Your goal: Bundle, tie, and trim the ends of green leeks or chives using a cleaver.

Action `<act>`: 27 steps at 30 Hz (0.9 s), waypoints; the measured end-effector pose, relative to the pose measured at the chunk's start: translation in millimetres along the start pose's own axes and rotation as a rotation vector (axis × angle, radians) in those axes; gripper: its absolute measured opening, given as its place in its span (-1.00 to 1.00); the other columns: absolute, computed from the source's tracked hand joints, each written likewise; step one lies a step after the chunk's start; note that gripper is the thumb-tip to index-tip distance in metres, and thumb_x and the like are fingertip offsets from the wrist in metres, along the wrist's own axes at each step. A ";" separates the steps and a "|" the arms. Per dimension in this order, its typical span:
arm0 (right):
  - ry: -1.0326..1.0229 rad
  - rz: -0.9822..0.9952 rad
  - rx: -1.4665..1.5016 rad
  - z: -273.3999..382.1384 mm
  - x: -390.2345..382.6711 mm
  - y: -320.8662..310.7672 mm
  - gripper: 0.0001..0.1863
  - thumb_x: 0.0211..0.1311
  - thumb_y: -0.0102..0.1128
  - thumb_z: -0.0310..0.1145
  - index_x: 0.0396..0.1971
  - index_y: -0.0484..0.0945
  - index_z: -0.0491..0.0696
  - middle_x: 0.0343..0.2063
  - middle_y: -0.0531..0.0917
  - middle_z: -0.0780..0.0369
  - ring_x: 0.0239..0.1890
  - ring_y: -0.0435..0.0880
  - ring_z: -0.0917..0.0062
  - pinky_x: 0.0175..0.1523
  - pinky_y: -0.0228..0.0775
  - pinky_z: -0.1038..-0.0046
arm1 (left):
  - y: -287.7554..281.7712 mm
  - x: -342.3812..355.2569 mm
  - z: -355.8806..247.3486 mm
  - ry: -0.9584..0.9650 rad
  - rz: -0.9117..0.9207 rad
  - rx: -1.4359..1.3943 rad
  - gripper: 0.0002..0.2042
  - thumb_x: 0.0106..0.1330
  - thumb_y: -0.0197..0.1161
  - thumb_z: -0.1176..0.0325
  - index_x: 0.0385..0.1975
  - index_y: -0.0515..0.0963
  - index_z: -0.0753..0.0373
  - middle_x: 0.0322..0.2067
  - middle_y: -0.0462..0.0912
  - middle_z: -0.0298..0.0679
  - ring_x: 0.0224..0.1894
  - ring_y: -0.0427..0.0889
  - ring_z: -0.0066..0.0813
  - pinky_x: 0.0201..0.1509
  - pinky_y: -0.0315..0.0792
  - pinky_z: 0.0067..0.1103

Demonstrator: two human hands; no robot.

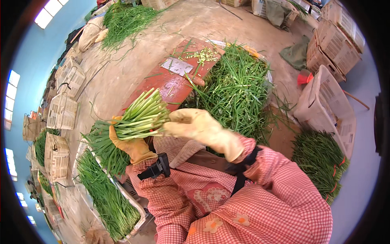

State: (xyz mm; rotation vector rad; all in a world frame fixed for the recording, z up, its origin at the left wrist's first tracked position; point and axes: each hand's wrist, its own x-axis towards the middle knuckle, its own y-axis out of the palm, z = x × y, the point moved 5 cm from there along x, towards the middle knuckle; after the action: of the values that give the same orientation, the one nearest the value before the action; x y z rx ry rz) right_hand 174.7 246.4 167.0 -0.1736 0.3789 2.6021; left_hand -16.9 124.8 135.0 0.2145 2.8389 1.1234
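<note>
A thick bunch of garlic chives (146, 116) lies in my left hand (132, 147), whose yellow-gloved fingers wrap round it from below. The pale stem ends point up and to the right, and the green leaves hang down over the left forearm side. My right hand (199, 126), in a pale yellow glove, is beside the stem ends with thumb and fingers bent toward them. Whether its fingertips pinch a stem is blurred. Beyond the bunch stands a red board (154, 87) bearing a cleaver (177, 66) with a wooden handle and small cut stem pieces (205, 55).
Loose chive leaves (239, 89) heap up right of the board. A white crate (134, 221) of chives stands at my left. On the right are a tied chive bundle (319, 160) and a tipped crate (325, 107). More crates (63, 112) line the left wall.
</note>
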 end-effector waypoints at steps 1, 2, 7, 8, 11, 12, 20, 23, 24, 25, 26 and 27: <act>0.005 -0.060 -0.090 -3.6 8.0 8.2 -0.63 0.26 0.35 -0.27 -0.06 0.55 -0.19 -0.21 0.71 0.23 -0.28 0.67 0.66 -0.19 0.50 0.66 | 1.3 -3.2 1.4 -0.012 -0.020 -0.001 -0.68 0.38 0.13 0.11 -0.05 0.57 0.18 -0.06 0.64 -0.25 0.02 0.61 -0.28 0.23 0.47 -0.23; -0.081 -0.073 0.059 -11.3 14.7 15.5 -0.64 0.24 0.38 -0.29 -0.10 0.54 -0.20 -0.28 0.69 0.27 -0.34 0.63 0.71 -0.26 0.45 0.69 | -0.1 -3.9 1.4 -0.002 -0.008 0.070 -0.70 0.40 0.11 0.09 -0.09 0.60 0.13 -0.01 0.63 -0.23 0.04 0.61 -0.22 0.18 0.52 -0.19; -0.165 -0.315 0.122 -40.4 31.2 28.6 -0.69 0.13 0.45 -0.21 -0.32 0.61 -0.13 -0.51 0.64 0.27 -0.45 0.54 0.68 -0.31 0.43 0.55 | -19.3 0.7 8.2 0.028 0.070 0.082 -0.76 0.41 0.10 0.13 -0.03 0.52 0.02 0.04 0.59 -0.19 0.04 0.61 -0.15 0.03 0.61 -0.12; -0.165 -0.317 0.122 -45.1 32.5 28.7 -0.69 0.13 0.45 -0.21 -0.32 0.61 -0.13 -0.51 0.64 0.27 -0.45 0.54 0.68 -0.31 0.43 0.55 | -21.2 0.3 9.2 0.058 0.094 0.136 -0.75 0.42 0.09 0.15 0.03 0.47 0.01 0.09 0.55 -0.15 0.07 0.60 -0.12 0.03 0.61 -0.12; -0.340 -0.353 0.074 -36.8 28.7 28.2 -0.69 0.15 0.46 -0.37 -0.24 0.55 -0.23 -0.38 0.65 0.32 -0.38 0.59 0.72 -0.30 0.48 0.62 | -21.2 -2.9 8.0 0.057 0.106 0.166 -0.73 0.43 0.08 0.16 0.08 0.41 -0.01 0.13 0.52 -0.10 0.09 0.58 -0.09 0.02 0.62 -0.13; -0.365 -0.395 -0.089 -35.1 27.2 27.8 -0.73 0.13 0.46 -0.37 -0.29 0.57 -0.19 -0.39 0.66 0.30 -0.38 0.62 0.66 -0.30 0.50 0.59 | -19.6 -4.8 6.6 0.031 0.093 0.142 -0.73 0.43 0.07 0.15 0.07 0.42 -0.01 0.13 0.52 -0.10 0.09 0.59 -0.10 0.01 0.63 -0.14; -0.764 -0.453 -0.596 -24.9 20.0 28.1 -0.75 0.06 0.42 -0.28 -0.24 0.66 -0.01 -0.36 0.69 0.19 -0.39 0.69 0.29 -0.28 0.57 0.39 | -18.2 -10.4 3.4 -0.114 0.007 0.088 -0.74 0.42 0.04 0.06 -0.14 0.56 0.05 0.01 0.60 -0.21 0.03 0.62 -0.18 0.06 0.59 -0.19; -0.842 -0.403 -0.744 -28.2 16.8 22.5 -0.76 0.24 0.27 -0.22 -0.28 0.60 -0.09 -0.37 0.66 0.16 -0.32 0.69 0.27 -0.22 0.56 0.32 | -20.5 -8.3 9.0 -0.199 0.013 0.054 -0.75 0.41 0.06 0.08 -0.18 0.57 0.08 0.01 0.61 -0.19 0.04 0.61 -0.17 0.06 0.59 -0.18; -0.836 -0.355 -0.705 -28.7 17.1 19.4 -0.77 0.18 0.32 -0.25 -0.22 0.63 -0.02 -0.39 0.67 0.20 -0.37 0.69 0.29 -0.29 0.55 0.33 | -19.0 -7.1 10.5 -0.232 0.028 0.038 -0.76 0.41 0.07 0.10 -0.18 0.57 0.09 0.00 0.61 -0.18 0.04 0.60 -0.16 0.06 0.59 -0.18; -0.828 -0.307 -0.665 -30.3 17.4 16.0 -0.73 0.11 0.38 -0.27 -0.16 0.66 0.05 -0.42 0.67 0.24 -0.42 0.68 0.31 -0.36 0.53 0.34 | -17.4 -6.2 10.9 -0.233 0.027 0.037 -0.76 0.41 0.07 0.10 -0.18 0.57 0.09 0.00 0.61 -0.18 0.04 0.60 -0.16 0.06 0.59 -0.18; -0.788 -0.286 -0.799 -39.1 20.6 12.7 -0.75 0.11 0.37 -0.27 -0.18 0.66 0.06 -0.42 0.67 0.24 -0.44 0.67 0.32 -0.37 0.52 0.34 | -15.4 -6.1 13.6 -0.278 0.009 -0.007 -0.78 0.41 0.08 0.14 -0.18 0.56 0.10 0.00 0.61 -0.17 0.04 0.60 -0.17 0.06 0.59 -0.18; -0.789 -0.284 -0.801 -44.1 22.0 8.8 -0.75 0.11 0.37 -0.27 -0.18 0.66 0.06 -0.42 0.67 0.24 -0.44 0.67 0.32 -0.37 0.52 0.34 | -12.8 -6.8 14.7 -0.320 -0.009 -0.053 -0.80 0.41 0.08 0.17 -0.18 0.56 0.11 -0.01 0.62 -0.16 0.05 0.60 -0.17 0.06 0.59 -0.18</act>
State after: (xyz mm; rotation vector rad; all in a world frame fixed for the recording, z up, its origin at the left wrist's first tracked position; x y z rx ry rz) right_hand 153.6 236.0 122.8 0.4870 -0.8921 2.1662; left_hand -9.6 124.4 115.7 0.3437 2.5252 1.0531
